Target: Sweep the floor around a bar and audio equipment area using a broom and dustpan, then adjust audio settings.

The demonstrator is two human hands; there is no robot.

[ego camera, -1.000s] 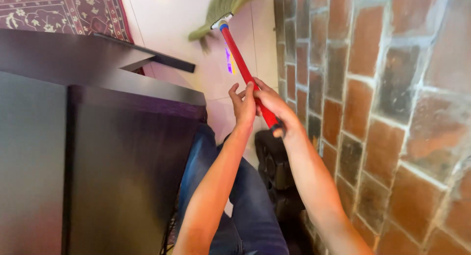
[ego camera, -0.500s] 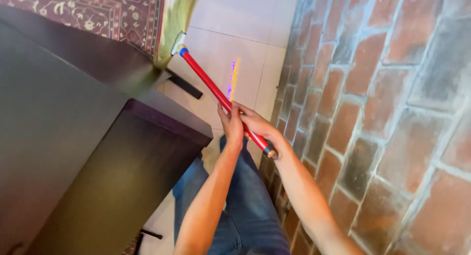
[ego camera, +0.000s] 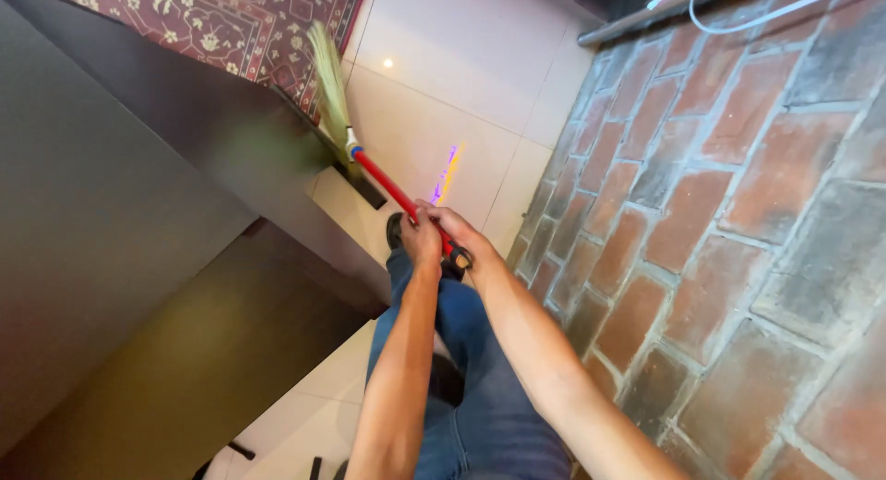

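The broom (ego camera: 369,166) has swung away from the brick wall (ego camera: 738,212) since the earlier frame; its bristles now sit by the dark cabinet (ego camera: 138,212), near the rug (ego camera: 231,18). I see my left hand (ego camera: 422,242) and right hand (ego camera: 454,231) both clamped round the red handle's end, above my jeans (ego camera: 480,369) and the tiled floor (ego camera: 461,65).

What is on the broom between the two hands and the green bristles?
In the head view, only the bare red handle runs from the hands up to a blue and white collar under the bristles.
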